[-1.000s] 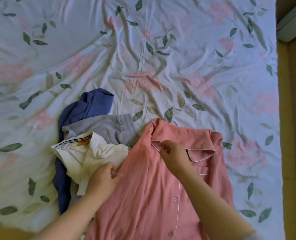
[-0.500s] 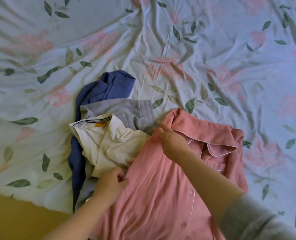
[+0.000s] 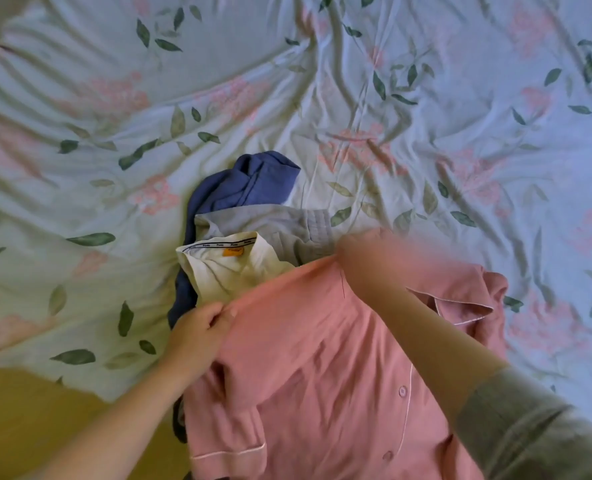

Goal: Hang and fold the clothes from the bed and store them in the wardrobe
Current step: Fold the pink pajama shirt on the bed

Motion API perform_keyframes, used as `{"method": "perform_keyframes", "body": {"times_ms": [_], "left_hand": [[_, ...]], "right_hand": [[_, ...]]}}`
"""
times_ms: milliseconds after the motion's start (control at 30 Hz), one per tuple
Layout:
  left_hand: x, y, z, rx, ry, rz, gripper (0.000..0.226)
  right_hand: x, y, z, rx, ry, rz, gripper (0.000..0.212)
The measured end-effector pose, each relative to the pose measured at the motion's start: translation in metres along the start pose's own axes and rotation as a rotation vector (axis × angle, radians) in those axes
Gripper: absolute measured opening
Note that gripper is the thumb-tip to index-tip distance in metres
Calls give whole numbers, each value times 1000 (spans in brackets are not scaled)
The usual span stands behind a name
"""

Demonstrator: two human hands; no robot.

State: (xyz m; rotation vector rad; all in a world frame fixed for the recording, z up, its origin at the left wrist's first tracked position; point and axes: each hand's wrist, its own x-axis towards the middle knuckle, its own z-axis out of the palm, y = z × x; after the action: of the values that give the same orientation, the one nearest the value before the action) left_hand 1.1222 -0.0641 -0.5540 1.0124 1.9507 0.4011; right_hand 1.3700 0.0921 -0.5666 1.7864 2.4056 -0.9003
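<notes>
Pink shirt (image 3: pixel 322 375) collar-away, hem toward person, left hand (image 3: pixel 201 327) pinching shoulder, right hand (image 3: pixel 367 261) blurred, grip unclear

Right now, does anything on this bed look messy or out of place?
Nothing looks spilled or torn. The oddity is untidiness: a blue garment, a grey garment and a cream shirt lie crumpled on one another beside the pink shirt, whose edge overlaps the cream one. The floral bedsheet under them is heavily wrinkled.
</notes>
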Motion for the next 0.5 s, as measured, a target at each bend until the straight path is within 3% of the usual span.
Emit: {"method": "perform_keyframes", "body": {"times_ms": [267,500], "left_hand": [[77,40,-77,316,225,289,25],[148,61,-91,514,221,372,27]], "right_hand": [[55,-36,2,63,43,219,11],[84,-38,16,160,97,379,17]]}}
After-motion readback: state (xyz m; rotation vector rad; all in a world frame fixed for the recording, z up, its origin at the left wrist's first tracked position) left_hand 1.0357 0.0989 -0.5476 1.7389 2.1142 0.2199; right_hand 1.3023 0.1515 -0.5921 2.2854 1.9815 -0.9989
